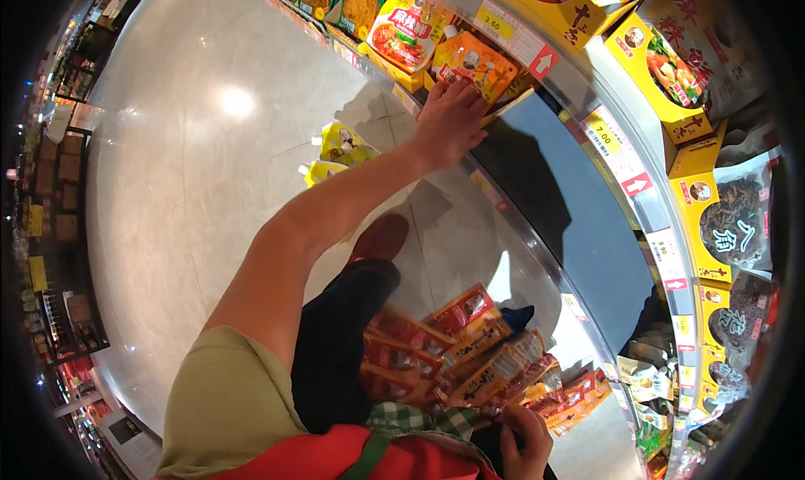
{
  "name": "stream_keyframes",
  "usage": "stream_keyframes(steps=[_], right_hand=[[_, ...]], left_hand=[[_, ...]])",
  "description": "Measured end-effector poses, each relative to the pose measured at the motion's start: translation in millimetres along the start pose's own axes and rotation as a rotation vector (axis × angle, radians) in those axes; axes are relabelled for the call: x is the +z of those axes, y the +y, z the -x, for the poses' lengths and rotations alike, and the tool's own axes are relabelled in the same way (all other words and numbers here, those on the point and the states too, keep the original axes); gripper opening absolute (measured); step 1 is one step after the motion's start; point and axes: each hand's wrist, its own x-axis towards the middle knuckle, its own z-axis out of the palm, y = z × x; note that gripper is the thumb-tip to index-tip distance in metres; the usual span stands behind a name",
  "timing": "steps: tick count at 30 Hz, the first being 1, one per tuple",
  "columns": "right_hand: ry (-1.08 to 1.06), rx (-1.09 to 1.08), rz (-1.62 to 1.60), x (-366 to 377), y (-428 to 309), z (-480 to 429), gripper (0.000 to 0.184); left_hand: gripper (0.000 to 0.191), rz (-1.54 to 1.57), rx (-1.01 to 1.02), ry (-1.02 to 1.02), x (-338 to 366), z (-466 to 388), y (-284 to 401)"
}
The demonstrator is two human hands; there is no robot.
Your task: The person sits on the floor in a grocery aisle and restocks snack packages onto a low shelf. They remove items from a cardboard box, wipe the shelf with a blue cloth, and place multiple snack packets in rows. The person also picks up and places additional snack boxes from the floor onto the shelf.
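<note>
My left hand (451, 118) reaches onto the lower shelf, its fingers over the near end of an orange spouted pouch (475, 62) in a yellow box. The thumb lies apart from the pouch; whether the hand grips it is hidden. Beside it stands a pouch with a food picture (405, 33), also in a yellow box. My right hand (527, 442) is low at the bottom edge, fingers curled, near red and orange packets (478, 354) piled by my legs. What it may hold is unclear. Yellow spouted pouches (339, 143) lie on the floor beyond my left forearm.
A curved shelf edge (534, 244) with price tags runs along the right. A bare dark shelf surface (604, 241) shows behind it. Above are yellow display boxes (685, 184) with bagged spices. My shoe (382, 236) is on the floor; dark shelving (69, 191) stands far left.
</note>
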Motion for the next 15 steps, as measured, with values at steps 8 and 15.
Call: stream_keyframes(steps=[8,15], right_hand=[[-0.035,-0.009,0.067,2,0,-9,0.032],[-0.006,-0.015,0.009,-5,0,-5,0.035]], left_hand=[[0.041,-0.111,-0.006,-0.473,4,-7,-39],[0.038,-0.100,0.010,-0.410,5,-8,-50]])
